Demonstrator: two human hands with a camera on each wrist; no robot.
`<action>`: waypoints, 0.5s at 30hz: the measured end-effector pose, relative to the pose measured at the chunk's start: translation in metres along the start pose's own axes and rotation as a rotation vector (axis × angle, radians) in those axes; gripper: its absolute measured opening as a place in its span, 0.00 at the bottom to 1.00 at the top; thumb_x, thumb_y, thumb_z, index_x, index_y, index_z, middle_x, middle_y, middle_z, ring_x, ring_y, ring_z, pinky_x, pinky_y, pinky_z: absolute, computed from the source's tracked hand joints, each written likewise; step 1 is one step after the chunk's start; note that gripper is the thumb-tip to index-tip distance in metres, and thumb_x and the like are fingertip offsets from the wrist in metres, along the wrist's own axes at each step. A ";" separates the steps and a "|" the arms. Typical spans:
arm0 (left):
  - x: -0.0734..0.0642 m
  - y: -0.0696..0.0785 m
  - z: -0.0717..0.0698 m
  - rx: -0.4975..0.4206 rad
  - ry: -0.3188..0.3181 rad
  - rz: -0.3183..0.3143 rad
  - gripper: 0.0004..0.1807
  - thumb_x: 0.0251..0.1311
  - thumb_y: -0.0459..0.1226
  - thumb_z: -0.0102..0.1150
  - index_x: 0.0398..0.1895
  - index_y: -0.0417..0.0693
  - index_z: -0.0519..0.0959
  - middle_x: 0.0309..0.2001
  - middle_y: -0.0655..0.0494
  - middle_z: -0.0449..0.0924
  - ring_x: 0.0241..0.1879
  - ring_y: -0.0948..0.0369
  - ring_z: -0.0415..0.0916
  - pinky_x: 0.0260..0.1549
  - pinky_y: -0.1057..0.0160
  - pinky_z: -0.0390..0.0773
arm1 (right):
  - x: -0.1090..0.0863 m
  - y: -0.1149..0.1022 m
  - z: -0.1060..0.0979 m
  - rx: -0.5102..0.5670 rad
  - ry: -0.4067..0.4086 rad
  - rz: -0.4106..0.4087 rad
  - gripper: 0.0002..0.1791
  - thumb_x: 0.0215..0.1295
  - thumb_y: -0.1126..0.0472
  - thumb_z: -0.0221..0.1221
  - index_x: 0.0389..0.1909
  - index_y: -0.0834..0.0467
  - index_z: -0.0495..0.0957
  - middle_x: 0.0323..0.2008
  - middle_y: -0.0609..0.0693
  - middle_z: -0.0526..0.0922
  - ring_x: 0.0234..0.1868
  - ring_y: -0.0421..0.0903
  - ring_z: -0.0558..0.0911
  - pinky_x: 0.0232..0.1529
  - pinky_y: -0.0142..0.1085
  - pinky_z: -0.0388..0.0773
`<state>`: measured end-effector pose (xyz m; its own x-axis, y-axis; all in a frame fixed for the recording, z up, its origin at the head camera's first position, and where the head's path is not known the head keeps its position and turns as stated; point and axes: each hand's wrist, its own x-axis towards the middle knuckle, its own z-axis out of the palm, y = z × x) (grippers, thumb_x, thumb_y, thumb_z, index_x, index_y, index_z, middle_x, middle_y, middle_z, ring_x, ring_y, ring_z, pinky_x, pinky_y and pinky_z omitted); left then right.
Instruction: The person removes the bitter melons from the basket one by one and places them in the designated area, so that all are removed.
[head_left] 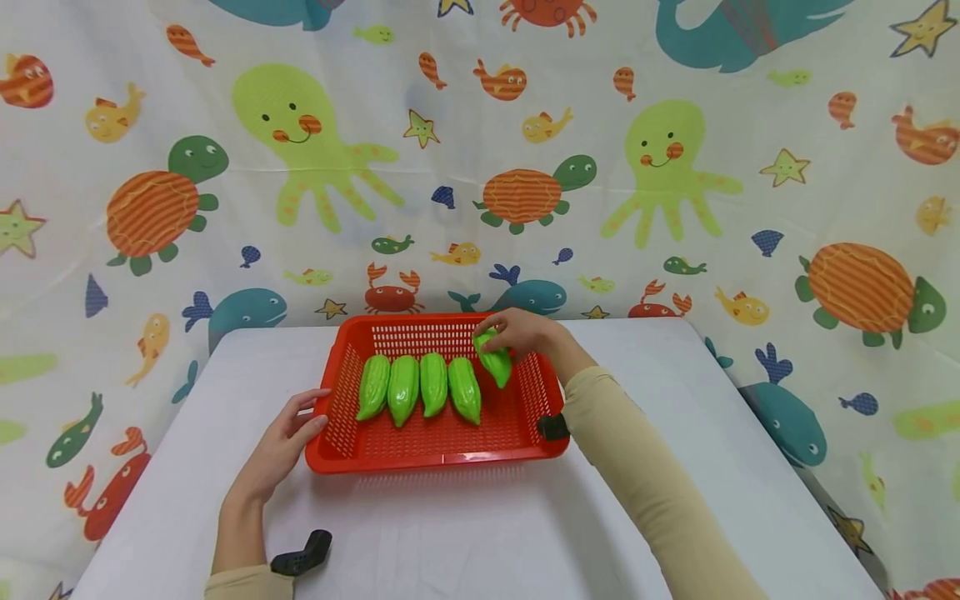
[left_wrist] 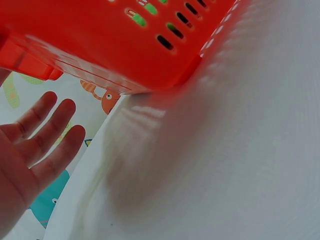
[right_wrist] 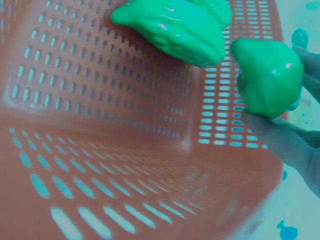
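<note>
Several green bitter melons (head_left: 404,390), glossy and ridged, lie in a row inside a red perforated basket (head_left: 442,459). Above the basket's right part, my right hand (head_left: 520,330) pinches one more bitter melon (head_left: 495,360) between thumb and fingers. The right wrist view shows that melon (right_wrist: 272,77) up close, near another bitter melon (right_wrist: 175,30) in the basket. At the basket's left end, my left hand (head_left: 285,437) has its thumb and a finger right at the rim. In the left wrist view, its other fingers (left_wrist: 57,150) stretch out loosely beside the basket wall (left_wrist: 100,45).
The basket stands toward the back of a white table (head_left: 450,533). Behind it hangs a curtain (head_left: 442,167) printed with sea animals. A black wrist camera (head_left: 303,554) sits at my left wrist, another black device (head_left: 553,427) at my right.
</note>
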<state>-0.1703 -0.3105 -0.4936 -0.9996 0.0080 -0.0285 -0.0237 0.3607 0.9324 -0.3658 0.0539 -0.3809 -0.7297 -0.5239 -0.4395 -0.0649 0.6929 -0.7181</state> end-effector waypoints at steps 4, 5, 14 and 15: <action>-0.001 0.001 0.000 0.015 0.008 -0.008 0.32 0.70 0.51 0.50 0.73 0.52 0.57 0.71 0.39 0.54 0.67 0.39 0.58 0.52 0.45 0.77 | -0.009 -0.005 -0.004 0.018 0.063 -0.081 0.23 0.65 0.58 0.64 0.61 0.53 0.76 0.59 0.60 0.74 0.49 0.51 0.79 0.49 0.44 0.81; -0.001 0.001 -0.001 0.018 0.010 -0.010 0.32 0.70 0.51 0.50 0.73 0.52 0.57 0.71 0.39 0.54 0.67 0.39 0.58 0.52 0.45 0.77 | -0.011 -0.006 -0.005 0.015 0.076 -0.100 0.24 0.65 0.57 0.64 0.61 0.54 0.76 0.58 0.59 0.75 0.48 0.50 0.79 0.50 0.44 0.81; 0.000 0.007 -0.001 0.017 -0.001 -0.015 0.32 0.71 0.49 0.50 0.74 0.53 0.56 0.71 0.39 0.52 0.67 0.39 0.57 0.52 0.46 0.77 | -0.032 0.005 -0.010 -0.030 0.210 -0.194 0.26 0.63 0.53 0.64 0.62 0.52 0.75 0.57 0.56 0.74 0.49 0.51 0.77 0.50 0.46 0.79; 0.000 0.007 0.000 0.016 -0.004 -0.015 0.32 0.71 0.49 0.50 0.74 0.52 0.55 0.72 0.38 0.52 0.67 0.38 0.57 0.52 0.46 0.78 | -0.034 0.007 -0.010 -0.036 0.230 -0.204 0.26 0.63 0.53 0.64 0.62 0.52 0.75 0.58 0.56 0.73 0.50 0.52 0.77 0.50 0.45 0.79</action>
<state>-0.1707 -0.3086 -0.4874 -0.9990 0.0058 -0.0441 -0.0387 0.3760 0.9258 -0.3485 0.0812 -0.3659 -0.8340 -0.5305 -0.1518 -0.2464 0.6043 -0.7577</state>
